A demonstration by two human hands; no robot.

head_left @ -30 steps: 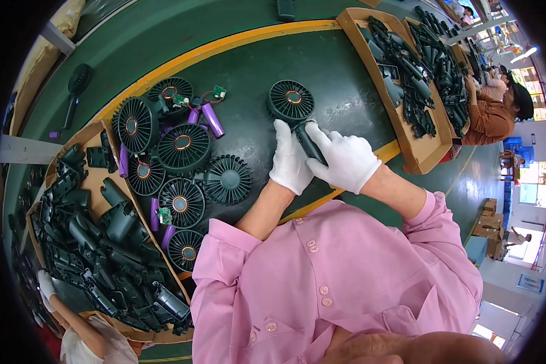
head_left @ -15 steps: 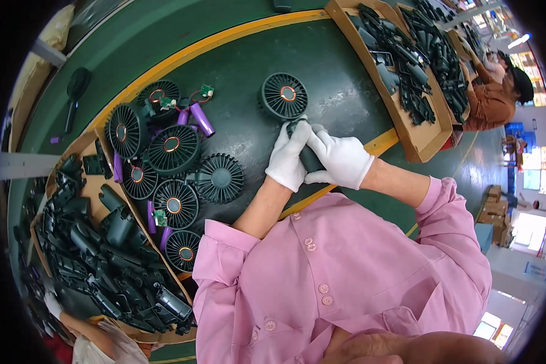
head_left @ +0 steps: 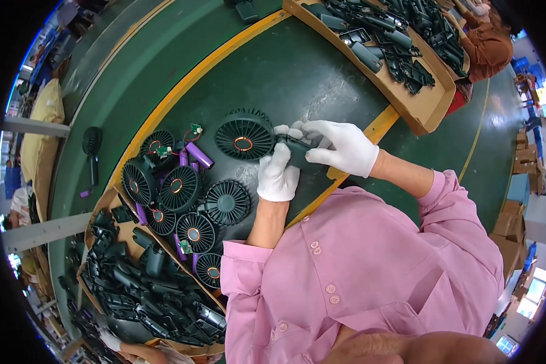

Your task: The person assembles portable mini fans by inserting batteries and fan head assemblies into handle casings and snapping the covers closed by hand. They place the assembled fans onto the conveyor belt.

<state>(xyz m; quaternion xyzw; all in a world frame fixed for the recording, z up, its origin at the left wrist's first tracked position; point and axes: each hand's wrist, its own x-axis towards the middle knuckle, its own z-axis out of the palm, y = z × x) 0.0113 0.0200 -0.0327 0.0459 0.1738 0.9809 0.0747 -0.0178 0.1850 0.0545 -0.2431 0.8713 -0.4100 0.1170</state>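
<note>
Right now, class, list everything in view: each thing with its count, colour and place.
held fan: one, dark green, on the belt, handle in both hands
loose fan heads: about eight, dark, left of the hands
battery cells: several, purple, among the fan heads
near tray: one, wooden, dark shells, lower left
far tray: one, wooden, dark parts, top right
belt: dark green, yellow stripes
left hand: white glove, on handle
right hand: white glove, on handle

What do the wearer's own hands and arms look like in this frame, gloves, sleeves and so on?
Both the left hand and the right hand wear plain white fabric gloves ending at the wrist. The forearms are bare; pink sleeves of a buttoned shirt are pushed up near the elbows.
</note>
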